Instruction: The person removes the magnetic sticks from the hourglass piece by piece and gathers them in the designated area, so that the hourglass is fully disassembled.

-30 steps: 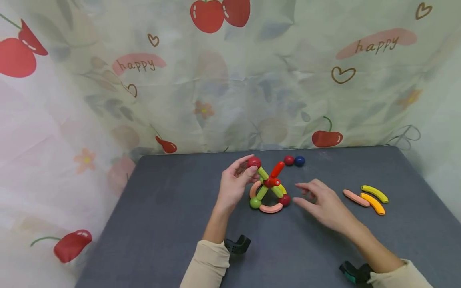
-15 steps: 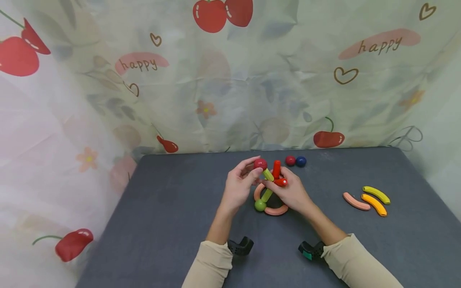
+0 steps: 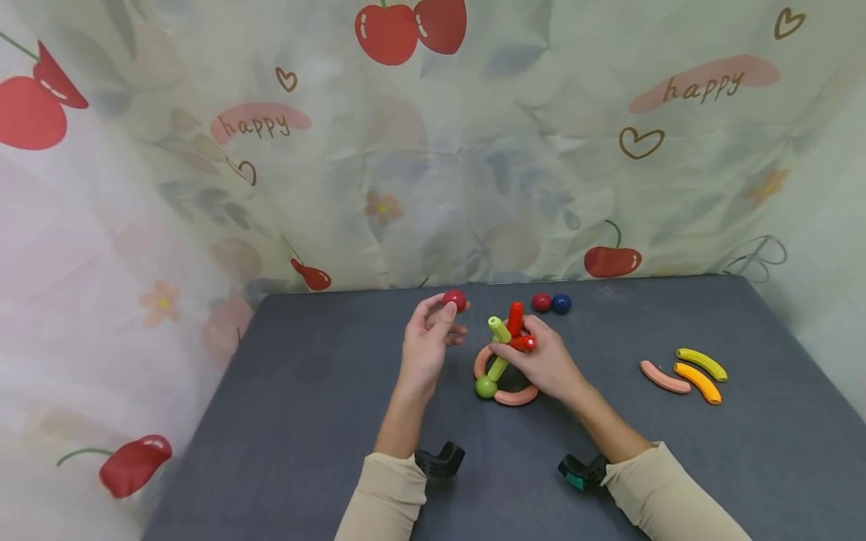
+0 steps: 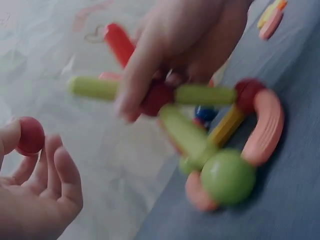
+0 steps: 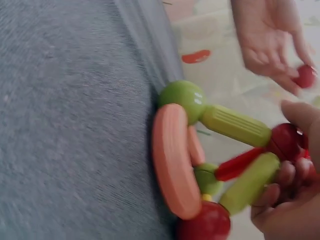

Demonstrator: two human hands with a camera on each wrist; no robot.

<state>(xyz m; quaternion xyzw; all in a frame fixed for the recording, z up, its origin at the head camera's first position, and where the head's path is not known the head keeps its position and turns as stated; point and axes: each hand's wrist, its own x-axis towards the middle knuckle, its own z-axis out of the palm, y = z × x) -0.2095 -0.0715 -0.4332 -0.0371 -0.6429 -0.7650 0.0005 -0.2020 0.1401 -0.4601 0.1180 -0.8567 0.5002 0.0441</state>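
My left hand pinches a red ball between thumb and fingers, apart from the built structure. My right hand grips that structure around its central red ball. From this hub a light green rod sticks up with a bare end, beside a red rod. Other rods slope down to a ring on the table, made of curved pink pieces joined by balls, among them a green ball and a red ball. My right hand hides part of the ring in the head view.
A loose red ball and a blue ball lie near the back edge of the dark table. To the right are curved pieces: pink, orange and yellow. A printed curtain hangs behind.
My right hand has come in from the right and taken hold of the structure's hub. The red ball has come off the light green rod and moved left in my left hand.
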